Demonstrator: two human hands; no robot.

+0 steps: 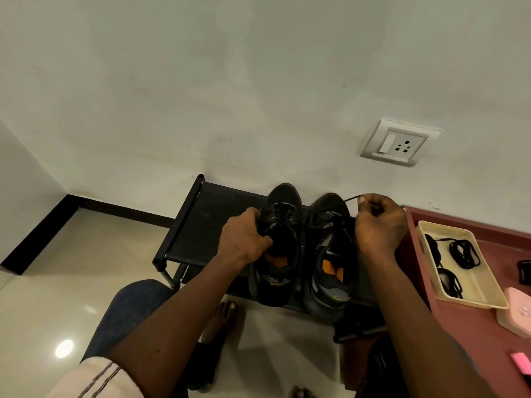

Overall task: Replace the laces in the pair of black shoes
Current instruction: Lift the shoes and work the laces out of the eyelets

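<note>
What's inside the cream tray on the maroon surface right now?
The cream tray holds coiled black laces, in at least three bundles. The rest of its floor is bare. Whatever lies beneath the coils is covered, so I can't tell.

I count two black shoes: the left shoe (283, 202), gripped in my left hand (244, 239), and the right shoe (327, 285), just beside my right hand (379, 225). One lace (352, 198) is pinched in my right hand. One black rack (195, 225) lies under both hands. To the right of my right hand sits one cream tray (471, 301) holding what look like three coils of black laces (464, 249), though they overlap and I cannot be sure. Nearer me than the tray are one pink box (517, 311) and one pink slip (520, 361). One wall socket (400, 143) is above my right hand. Two bare feet (227, 308) show below my hands.
</note>
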